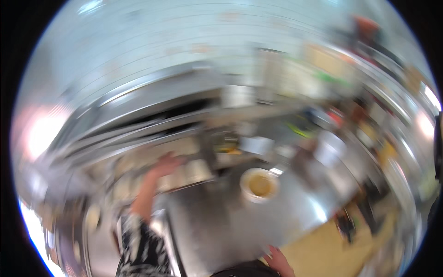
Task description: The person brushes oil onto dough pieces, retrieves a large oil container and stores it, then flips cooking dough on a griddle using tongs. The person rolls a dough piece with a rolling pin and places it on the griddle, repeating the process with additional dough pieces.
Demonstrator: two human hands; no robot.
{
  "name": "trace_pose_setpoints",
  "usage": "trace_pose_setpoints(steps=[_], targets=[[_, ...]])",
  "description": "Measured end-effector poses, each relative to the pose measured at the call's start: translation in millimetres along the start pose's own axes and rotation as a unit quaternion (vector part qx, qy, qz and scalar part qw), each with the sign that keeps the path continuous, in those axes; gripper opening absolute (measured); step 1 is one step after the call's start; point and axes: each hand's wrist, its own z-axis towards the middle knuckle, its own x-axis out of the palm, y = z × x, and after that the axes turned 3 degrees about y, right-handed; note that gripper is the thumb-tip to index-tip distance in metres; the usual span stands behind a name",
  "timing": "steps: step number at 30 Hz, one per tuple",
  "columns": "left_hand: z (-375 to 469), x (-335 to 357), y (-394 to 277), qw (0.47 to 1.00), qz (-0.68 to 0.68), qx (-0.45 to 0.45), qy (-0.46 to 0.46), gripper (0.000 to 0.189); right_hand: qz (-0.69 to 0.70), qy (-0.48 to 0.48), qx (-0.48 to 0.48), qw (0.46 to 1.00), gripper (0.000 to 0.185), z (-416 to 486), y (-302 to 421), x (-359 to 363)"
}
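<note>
My left hand point(168, 164) is stretched out over a row of pale, blocky items point(199, 171) at the back left of a stainless steel worktop point(221, 221). Motion blur hides whether its fingers touch or hold anything. Low in the view, my right hand point(279, 262) is by the worktop's front edge with its fingers apart and nothing seen in them. Between the hands and farther back stands a white round tub point(245, 188) with yellow-brown contents point(260, 184). A bright, handle-like piece point(277, 171) shows at its rim.
Behind the pale items runs a steel unit with dark slots point(166, 112). A container with yellow and orange contents point(226, 147) and a white sheet-like item point(256, 145) lie beyond the tub. A white container point(330, 149) stands right. Yellowish floor point(318, 252) shows past the worktop edge.
</note>
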Motion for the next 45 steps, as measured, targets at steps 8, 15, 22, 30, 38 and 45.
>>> trace_pose_setpoints(steps=[8, 15, 22, 30, 38, 45], targets=[[-264.8, -84.6, -209.6, 0.589, -0.778, -0.051, -0.213, 0.090, -0.205, 0.260, -0.067, 0.941, 0.063, 42.8, 52.7, -36.6], [-490.1, -47.4, -340.8, 0.196, -0.845, 0.067, -0.493, 0.088, 0.030, 0.440, -0.175, 0.880, 0.075, 56.8, -13.2, 24.5], [-598.5, -42.2, -452.5, 0.157, -0.739, -0.019, -0.655, 0.093, -0.005, 0.510, -0.194, 0.838, 0.065, 40.0, 12.4, 72.7], [-669.2, -13.4, -488.8, 0.156, -0.717, -0.023, -0.679, 0.091, -0.013, 0.515, -0.261, 0.816, 0.063, -32.7, 90.2, 95.4], [-788.5, 80.4, -508.6, 0.436, -0.662, -0.507, -0.340, 0.066, -0.102, 0.505, -0.263, 0.816, 0.065, -125.8, 109.3, 155.9], [-919.9, 113.4, -567.8, 0.401, -0.654, -0.559, -0.316, 0.064, -0.124, 0.536, -0.322, 0.770, 0.067, -250.9, 165.7, 252.1]])
